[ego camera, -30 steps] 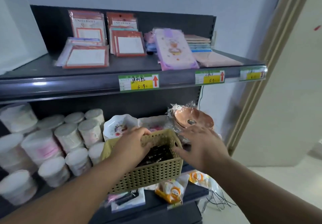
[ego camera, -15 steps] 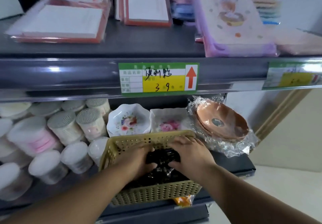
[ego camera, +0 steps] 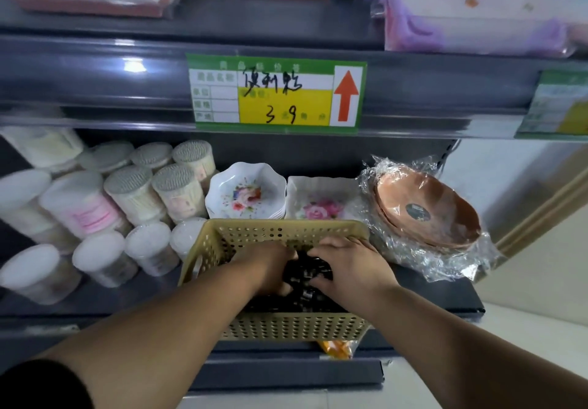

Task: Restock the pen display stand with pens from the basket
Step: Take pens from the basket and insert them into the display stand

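Two hands are down inside the tan perforated basket (ego camera: 280, 326), which sits at the front edge of the lower shelf (ego camera: 445, 294), before two floral dishes (ego camera: 246, 190) and beside a wrapped stack of brown bowls (ego camera: 426, 208). The left hand (ego camera: 270, 268) and right hand (ego camera: 346, 265) meet over a heap of black pens (ego camera: 305, 273), fingers curled into it; each grip looks closed around some of the bundle, though the fingertips are buried and I cannot tell how many pens either holds.

Restocking seems barely begun: the pens are being gathered and none has left the basket as far as this view shows. No pen display stand is in sight, so its place and how full it is cannot be judged. Motion blur smears the cotton-swab tubs (ego camera: 133, 192) at left and the notepads on the upper shelf (ego camera: 95, 71).
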